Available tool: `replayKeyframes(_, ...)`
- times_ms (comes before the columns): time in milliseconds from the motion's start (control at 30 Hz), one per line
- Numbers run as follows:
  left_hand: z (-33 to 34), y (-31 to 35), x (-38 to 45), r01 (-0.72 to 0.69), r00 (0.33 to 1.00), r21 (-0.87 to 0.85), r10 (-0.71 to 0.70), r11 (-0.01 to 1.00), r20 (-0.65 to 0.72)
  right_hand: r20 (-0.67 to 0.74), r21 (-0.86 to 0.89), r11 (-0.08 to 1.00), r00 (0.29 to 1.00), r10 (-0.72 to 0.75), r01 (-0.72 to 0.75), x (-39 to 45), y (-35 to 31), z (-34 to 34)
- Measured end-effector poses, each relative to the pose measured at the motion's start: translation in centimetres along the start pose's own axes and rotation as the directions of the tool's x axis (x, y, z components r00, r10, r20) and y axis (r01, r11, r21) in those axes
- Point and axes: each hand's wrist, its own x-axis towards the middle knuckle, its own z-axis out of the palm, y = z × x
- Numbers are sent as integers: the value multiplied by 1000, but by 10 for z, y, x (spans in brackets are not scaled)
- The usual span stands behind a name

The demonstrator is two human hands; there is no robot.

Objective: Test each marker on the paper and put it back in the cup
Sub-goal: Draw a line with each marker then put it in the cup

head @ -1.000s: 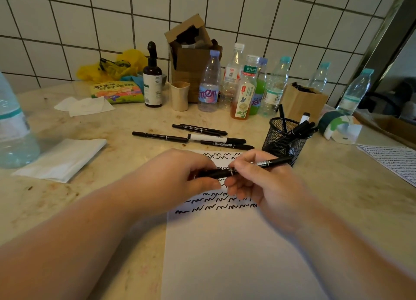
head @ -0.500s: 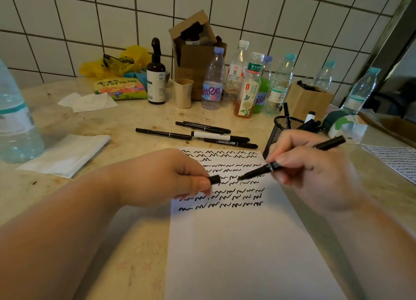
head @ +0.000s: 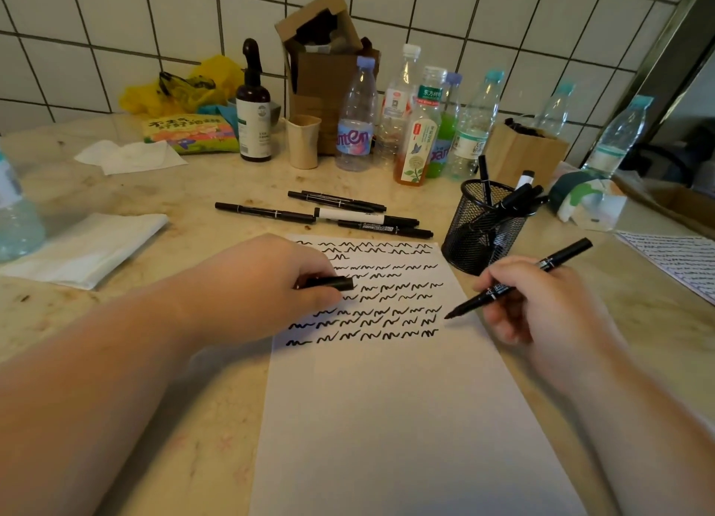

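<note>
A white sheet of paper lies in front of me, its upper part filled with rows of black squiggles. My right hand grips an uncapped black marker, tip pointing down-left at the right end of the squiggle rows, just above the paper. My left hand rests on the paper's left edge and pinches the black marker cap. A black mesh cup with several markers in it stands just beyond the paper's top right corner. Several more black markers lie on the counter behind the paper.
Plastic bottles, a brown pump bottle, a beige cup and cardboard boxes line the tiled wall. A folded tissue and a water bottle are at left. Another scribbled sheet lies at right.
My hands pulled the cap off the marker and moved apart. The right hand has swung the marker down, bringing its tip to the right end of the squiggle rows.
</note>
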Motion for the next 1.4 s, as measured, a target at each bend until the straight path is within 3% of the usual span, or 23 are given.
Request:
replayKeyframes(200,5,-2,3,21,998,36,-23,999,64,16,-70,997,1000,-21,22,2,6,2)
replayKeyframes(767,7,-2,5,41,998,44,-43,998,36,47,-218,971,995,-89,98,3,11,2)
replayKeyframes(1233,6,-2,3,35,999,27,-36,999,40,-25,-221,973,997,-69,61,3,9,-1)
replayKeyframes(1400,6,0,2,16,1000,-22,-16,1000,-5,-88,-116,989,991,-101,90,2,7,-1)
